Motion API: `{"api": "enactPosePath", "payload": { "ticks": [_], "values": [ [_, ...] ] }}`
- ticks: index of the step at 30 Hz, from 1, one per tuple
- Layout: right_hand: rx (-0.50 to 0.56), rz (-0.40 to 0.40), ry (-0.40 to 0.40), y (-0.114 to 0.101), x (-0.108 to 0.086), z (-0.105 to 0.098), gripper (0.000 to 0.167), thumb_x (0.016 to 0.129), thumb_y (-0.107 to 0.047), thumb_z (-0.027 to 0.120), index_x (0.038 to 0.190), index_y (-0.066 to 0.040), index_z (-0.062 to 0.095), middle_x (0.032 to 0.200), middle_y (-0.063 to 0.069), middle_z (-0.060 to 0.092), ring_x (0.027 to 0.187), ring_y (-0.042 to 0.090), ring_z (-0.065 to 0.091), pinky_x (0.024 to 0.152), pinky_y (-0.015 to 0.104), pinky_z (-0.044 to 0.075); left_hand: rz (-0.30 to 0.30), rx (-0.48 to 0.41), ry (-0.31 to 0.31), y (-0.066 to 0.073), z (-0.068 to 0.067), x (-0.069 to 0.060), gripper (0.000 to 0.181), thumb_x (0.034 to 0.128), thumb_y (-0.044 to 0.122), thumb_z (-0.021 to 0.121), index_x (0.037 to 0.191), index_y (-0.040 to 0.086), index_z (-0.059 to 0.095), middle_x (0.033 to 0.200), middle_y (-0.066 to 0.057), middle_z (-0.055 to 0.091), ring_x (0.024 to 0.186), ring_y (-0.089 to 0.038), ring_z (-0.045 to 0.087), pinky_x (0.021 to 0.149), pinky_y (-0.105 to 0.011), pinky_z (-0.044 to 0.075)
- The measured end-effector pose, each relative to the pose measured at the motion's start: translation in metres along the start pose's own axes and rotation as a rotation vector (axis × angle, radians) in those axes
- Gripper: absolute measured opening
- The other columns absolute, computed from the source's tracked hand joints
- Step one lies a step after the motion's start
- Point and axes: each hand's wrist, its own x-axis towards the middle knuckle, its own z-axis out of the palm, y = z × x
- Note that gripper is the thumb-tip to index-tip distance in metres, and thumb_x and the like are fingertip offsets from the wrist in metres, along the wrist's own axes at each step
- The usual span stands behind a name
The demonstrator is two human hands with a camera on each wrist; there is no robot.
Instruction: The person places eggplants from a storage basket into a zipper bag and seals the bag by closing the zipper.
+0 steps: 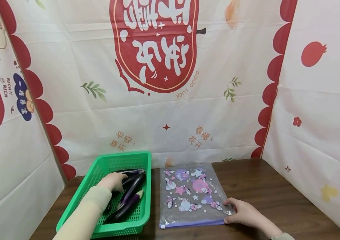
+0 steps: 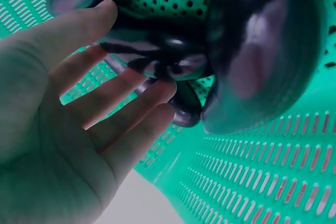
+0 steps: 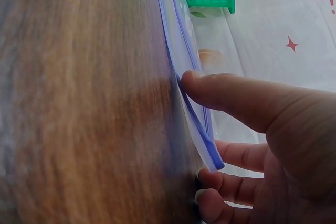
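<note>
The left hand (image 1: 113,181), its fingers loosely extended, reaches into the green basket (image 1: 150,196) against the dark purple eggplants (image 1: 133,190) lying inside. The right hand (image 1: 243,212) pinches the near right corner of the printed zip bag (image 1: 174,200), beside the basket on the brown counter (image 1: 247,180).

You have glossy dark-purple eggplants (image 1: 133,190) lying slantwise inside the green basket (image 1: 149,200), toward its right edge; the clear printed bag (image 1: 189,197) lies nearly flat, reaching the far edge of the desk (image 1: 247,180), purple zip (image 1: 196,223) nearest you.
</note>
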Motion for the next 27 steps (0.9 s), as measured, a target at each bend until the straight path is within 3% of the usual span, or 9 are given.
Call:
{"api": "enactPosePath", "payload": {
  "ticks": [8,13,27],
  "values": [
    [0.01,-0.011,0.011,0.0018,-0.0027,0.004,0.053,0.066,-0.033,0.084,0.109,-0.008,0.063,0.069,-0.003,0.047,0.057,0.006,0.041,0.05,0.025,0.032,0.008,-0.004,-0.005,-0.002,0.0046,0.0012,0.061,0.0776,0.001,0.075,0.135,0.006,0.056,0.134,-0.019,0.053,0.119,-0.039,0.051,0.073,-0.043,0.044],
    [0.009,-0.019,0.013,0.0016,0.0,0.0021,0.053,0.067,-0.032,0.084,0.109,-0.008,0.063,0.068,-0.003,0.047,0.057,0.006,0.041,0.05,0.026,0.032,0.006,-0.02,-0.01,-0.0028,0.0032,0.0027,0.063,0.0772,-0.003,0.073,0.137,0.005,0.054,0.136,-0.02,0.051,0.111,-0.033,0.053,0.069,-0.042,0.041],
    [0.0,0.0,-0.015,0.0019,0.0023,-0.0002,0.051,0.069,-0.034,0.082,0.109,-0.01,0.062,0.071,-0.002,0.049,0.061,0.009,0.042,0.053,0.028,0.033,-0.014,-0.017,-0.026,-0.0015,0.0064,0.0013,0.065,0.0779,-0.002,0.074,0.139,0.004,0.051,0.137,-0.022,0.049,0.108,-0.032,0.054,0.067,-0.041,0.042]
  ]
}}
